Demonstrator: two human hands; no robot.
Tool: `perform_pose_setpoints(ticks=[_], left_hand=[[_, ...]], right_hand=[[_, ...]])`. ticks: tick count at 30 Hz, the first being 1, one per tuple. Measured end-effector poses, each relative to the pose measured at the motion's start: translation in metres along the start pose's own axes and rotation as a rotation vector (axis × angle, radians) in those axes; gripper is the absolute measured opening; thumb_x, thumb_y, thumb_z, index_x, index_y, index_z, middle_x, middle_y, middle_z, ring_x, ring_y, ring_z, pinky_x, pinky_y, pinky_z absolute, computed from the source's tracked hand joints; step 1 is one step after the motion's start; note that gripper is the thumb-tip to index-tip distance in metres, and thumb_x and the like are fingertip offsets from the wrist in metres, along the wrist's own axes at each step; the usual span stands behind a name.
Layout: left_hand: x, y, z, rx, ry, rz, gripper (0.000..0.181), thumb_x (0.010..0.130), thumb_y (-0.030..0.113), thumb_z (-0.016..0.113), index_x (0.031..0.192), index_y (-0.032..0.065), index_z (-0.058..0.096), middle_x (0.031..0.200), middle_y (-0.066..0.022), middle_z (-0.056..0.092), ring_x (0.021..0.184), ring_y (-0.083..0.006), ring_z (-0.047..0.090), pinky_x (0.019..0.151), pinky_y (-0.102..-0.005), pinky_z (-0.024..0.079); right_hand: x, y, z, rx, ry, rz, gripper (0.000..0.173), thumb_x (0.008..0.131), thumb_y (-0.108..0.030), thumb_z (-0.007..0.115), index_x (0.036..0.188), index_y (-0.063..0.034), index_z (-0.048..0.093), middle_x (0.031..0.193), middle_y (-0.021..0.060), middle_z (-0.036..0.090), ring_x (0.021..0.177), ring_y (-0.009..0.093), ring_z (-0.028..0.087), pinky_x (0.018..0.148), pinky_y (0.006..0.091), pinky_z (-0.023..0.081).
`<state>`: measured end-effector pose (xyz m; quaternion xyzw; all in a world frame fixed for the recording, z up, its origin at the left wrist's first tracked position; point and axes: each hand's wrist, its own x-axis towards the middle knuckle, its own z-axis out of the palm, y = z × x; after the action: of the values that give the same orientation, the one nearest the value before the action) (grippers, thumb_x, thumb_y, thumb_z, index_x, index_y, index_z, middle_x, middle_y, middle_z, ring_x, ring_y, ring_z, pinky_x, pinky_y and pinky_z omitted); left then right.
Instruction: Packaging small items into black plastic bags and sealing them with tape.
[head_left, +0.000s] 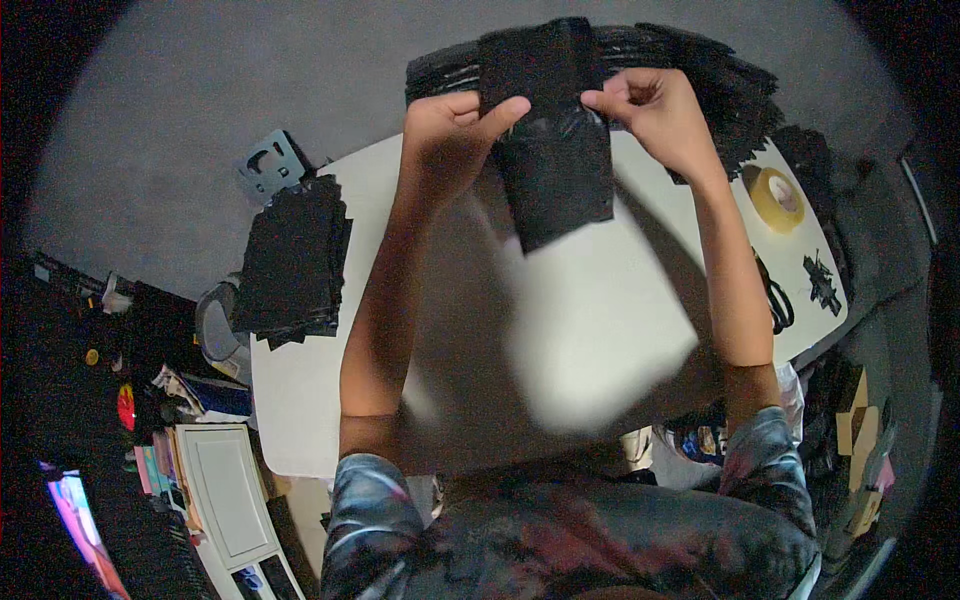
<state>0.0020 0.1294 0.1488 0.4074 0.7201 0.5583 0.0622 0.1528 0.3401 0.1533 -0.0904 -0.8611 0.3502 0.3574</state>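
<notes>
A black sheet, thin and slightly shiny like plastic film (559, 172), hangs between my hands above the far part of a white table (300, 420). My left hand (469, 124) pinches its left edge between thumb and fingers. Opposite, my right hand (645, 105) grips the right edge the same way. Behind the sheet, long rows of similar black pieces (442, 71) lie along the table's far side. Another stack of flat black pieces (292, 262) sits at the table's left edge.
On the right lie a roll of clear yellowish tape (778, 199), black-handled scissors (780, 304) partly behind my forearm, and small black scraps (822, 283). A grey-blue slotted object (271, 166) stands beyond the left stack. A white cabinet (225, 487) is at the lower left.
</notes>
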Motion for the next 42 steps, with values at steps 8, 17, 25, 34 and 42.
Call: perform_pose_setpoints(ticks=[8,17,25,34,42], left_hand=[[-0.005,0.005,-0.006,-0.265,-0.204,0.007,0.038,0.085,0.020,0.086,0.111,-0.0049,0.073,0.099,-0.0086,0.075,0.085,-0.0142,0.070,0.076,-0.0308,0.060],[-0.003,0.011,-0.011,-0.155,-0.078,-0.087,0.027,0.086,0.020,0.084,0.095,-0.0031,0.073,0.085,-0.0057,0.074,0.073,-0.0097,0.067,0.067,-0.0254,0.055],[-0.003,0.006,-0.020,-0.176,-0.257,-0.076,0.027,0.086,0.024,0.085,0.085,0.0002,0.072,0.083,-0.0047,0.074,0.073,-0.0076,0.063,0.063,-0.0231,0.050],[0.009,-0.011,-0.018,0.127,-0.218,-0.088,0.047,0.083,0.045,0.085,0.072,0.0017,0.071,0.061,0.0022,0.055,0.057,-0.0064,0.050,0.051,-0.0247,0.041],[0.006,-0.016,-0.018,-0.192,-0.286,-0.058,0.043,0.091,0.043,0.078,0.080,0.0023,0.073,0.070,0.0019,0.061,0.065,-0.0070,0.055,0.062,-0.0241,0.044]], right_hand=[[-0.004,-0.017,-0.006,0.105,0.084,0.031,0.029,0.090,-0.029,0.082,0.076,-0.0101,0.065,0.068,-0.0087,0.057,0.060,0.001,0.046,0.053,0.0207,0.037],[-0.001,-0.006,-0.002,0.334,-0.069,0.049,0.029,0.090,-0.028,0.081,0.074,-0.0091,0.065,0.063,-0.0094,0.052,0.060,0.001,0.043,0.054,0.0235,0.035],[-0.004,-0.011,0.004,0.087,-0.084,0.014,0.047,0.084,-0.028,0.087,0.056,-0.0118,0.053,0.055,-0.0108,0.041,0.054,0.002,0.033,0.050,0.0260,0.025],[-0.002,-0.002,-0.003,-0.148,-0.077,-0.004,0.049,0.081,-0.032,0.090,0.055,-0.0120,0.054,0.055,-0.0053,0.048,0.053,0.003,0.042,0.049,0.0245,0.034],[0.000,0.008,0.000,0.109,-0.139,0.162,0.046,0.082,-0.034,0.089,0.057,-0.0118,0.057,0.056,-0.0017,0.056,0.053,0.007,0.057,0.053,0.0233,0.046]])
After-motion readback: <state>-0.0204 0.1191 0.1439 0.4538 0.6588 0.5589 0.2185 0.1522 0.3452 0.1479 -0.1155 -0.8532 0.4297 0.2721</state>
